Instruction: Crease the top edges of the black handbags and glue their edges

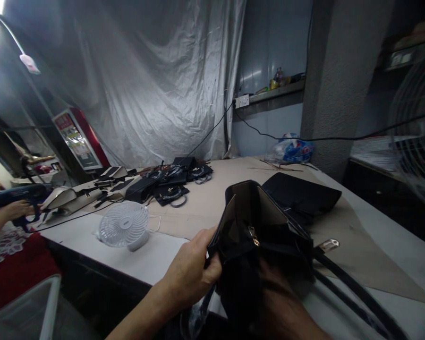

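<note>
I hold a black handbag (pixel 258 226) open above the near edge of the table (pixel 156 257). My left hand (pixel 189 274) is closed on the bag's left rim, thumb on top. My right hand (pixel 279 302) reaches into or under the bag; its fingers are hidden by the dark material. The bag's lining is tan, with a small gold zipper pull (pixel 253 234) inside. A black strap (pixel 354 290) with a gold buckle (pixel 328 244) trails off to the right. A second black bag (pixel 301 194) lies flat just behind.
A small white desk fan (pixel 123 229) stands left of my hand. Several black bags and straps (pixel 170 182) lie further back. At the far left another person's hand (pixel 12 210) holds a dark tool. A blue-white plastic bag (pixel 290 148) sits by the pillar.
</note>
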`<control>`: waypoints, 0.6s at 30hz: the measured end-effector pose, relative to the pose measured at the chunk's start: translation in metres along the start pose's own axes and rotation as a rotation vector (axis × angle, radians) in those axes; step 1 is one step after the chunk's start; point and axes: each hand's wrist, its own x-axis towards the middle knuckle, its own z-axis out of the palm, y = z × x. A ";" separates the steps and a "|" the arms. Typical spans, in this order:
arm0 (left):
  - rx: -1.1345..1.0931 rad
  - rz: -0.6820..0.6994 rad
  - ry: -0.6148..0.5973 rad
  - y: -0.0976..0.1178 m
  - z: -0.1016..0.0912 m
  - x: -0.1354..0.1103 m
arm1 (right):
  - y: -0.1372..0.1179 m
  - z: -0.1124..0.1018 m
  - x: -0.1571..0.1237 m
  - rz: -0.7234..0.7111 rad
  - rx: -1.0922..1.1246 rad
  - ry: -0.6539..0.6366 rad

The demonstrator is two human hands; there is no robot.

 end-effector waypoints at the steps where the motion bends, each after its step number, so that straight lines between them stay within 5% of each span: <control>1: -0.008 0.002 -0.010 0.000 0.000 -0.001 | -0.001 0.000 0.016 0.043 0.027 0.024; 7: -0.079 -0.003 -0.052 -0.002 -0.003 -0.005 | 0.018 -0.005 0.088 0.395 -0.026 0.286; 11: -0.137 -0.019 -0.032 -0.007 -0.006 -0.003 | 0.028 -0.010 0.115 0.364 -0.017 0.316; 18: -0.239 -0.011 -0.038 -0.007 0.000 0.002 | 0.026 -0.006 0.090 0.339 0.023 0.346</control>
